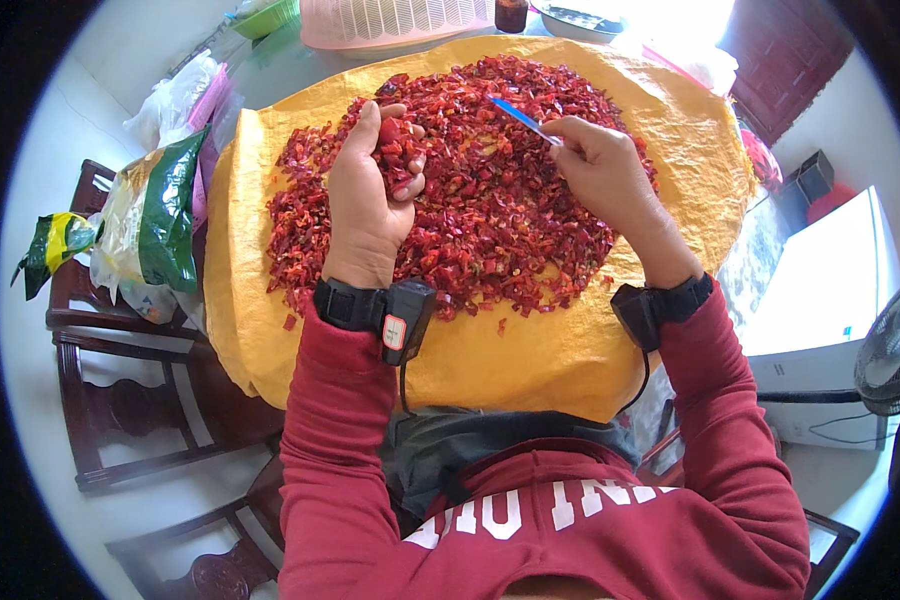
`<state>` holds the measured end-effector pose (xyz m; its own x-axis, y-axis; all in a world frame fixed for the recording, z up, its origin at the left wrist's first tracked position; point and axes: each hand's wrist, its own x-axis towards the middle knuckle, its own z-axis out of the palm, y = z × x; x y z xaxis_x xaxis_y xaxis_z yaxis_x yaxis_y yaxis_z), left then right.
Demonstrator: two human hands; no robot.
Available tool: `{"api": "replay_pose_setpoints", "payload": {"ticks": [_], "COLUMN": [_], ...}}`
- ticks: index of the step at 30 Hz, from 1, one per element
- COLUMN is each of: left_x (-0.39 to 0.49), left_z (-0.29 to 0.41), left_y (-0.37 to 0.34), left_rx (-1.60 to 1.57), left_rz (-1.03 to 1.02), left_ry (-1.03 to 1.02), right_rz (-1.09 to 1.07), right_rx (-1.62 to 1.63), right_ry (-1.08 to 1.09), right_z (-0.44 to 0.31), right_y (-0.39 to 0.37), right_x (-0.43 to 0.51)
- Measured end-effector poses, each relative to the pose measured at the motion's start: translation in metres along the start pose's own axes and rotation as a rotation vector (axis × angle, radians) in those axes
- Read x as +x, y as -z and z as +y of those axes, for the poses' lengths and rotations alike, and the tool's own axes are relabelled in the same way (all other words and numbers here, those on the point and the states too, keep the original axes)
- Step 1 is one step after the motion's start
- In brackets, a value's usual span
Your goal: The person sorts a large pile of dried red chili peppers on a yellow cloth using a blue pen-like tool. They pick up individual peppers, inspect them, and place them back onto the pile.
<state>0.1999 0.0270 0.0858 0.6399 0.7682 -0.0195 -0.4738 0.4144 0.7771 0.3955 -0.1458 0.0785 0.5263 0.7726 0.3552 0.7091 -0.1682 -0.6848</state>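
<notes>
Chopped red chili peppers (487, 217) lie in a broad heap on a yellow woven plastic sheet (525, 360). My left hand (371, 180) is raised over the left part of the heap, palm turned inward, with its fingers curled around some red pepper pieces (396, 146). Over the right part, my right hand (604, 165) pinches a slim knife-like blade (521, 118) between thumb and fingers. The blade looks blue and points up and to the left, apart from my left hand. Its grip end is hidden by my fingers.
A pink plastic basket (397, 22), a dark jar (511, 15) and a metal basin (577, 21) stand beyond the sheet. Plastic bags (154, 217) hang by wooden chairs (135, 405) at left. At right are a white appliance (817, 277) and a fan (885, 360).
</notes>
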Motion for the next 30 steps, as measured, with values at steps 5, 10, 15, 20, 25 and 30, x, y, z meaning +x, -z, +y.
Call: {"api": "replay_pose_setpoints", "payload": {"ticks": [5,10,15,20,25,30], "left_x": [0.0,0.002,0.003,0.004,0.003,0.003], "left_z": [0.001,0.005,-0.005,-0.007,-0.009,-0.013], "left_y": [-0.002,0.002,-0.006,-0.007,-0.004,-0.006], "left_rx": [0.08,0.052,0.121,0.158,0.198,0.246], "left_rz": [0.032,0.088,0.121,0.122,0.131,0.118], "left_ry": [-0.081,-0.085,-0.063,-0.052,-0.097,-0.095], "right_rz": [-0.118,0.021,-0.038,-0.08,0.045,0.023], "right_rx": [0.094,0.0,0.143,0.078,-0.024,-0.067], "right_ry": [0.459,0.256,0.307,0.388,0.249,0.29], "right_z": [0.0,0.001,-0.006,0.006,0.028,0.027], "right_y": [-0.027,-0.011,-0.013,-0.034,-0.011,-0.007], "right_x": [-0.002,0.012,0.032,0.037,0.043,0.044]}}
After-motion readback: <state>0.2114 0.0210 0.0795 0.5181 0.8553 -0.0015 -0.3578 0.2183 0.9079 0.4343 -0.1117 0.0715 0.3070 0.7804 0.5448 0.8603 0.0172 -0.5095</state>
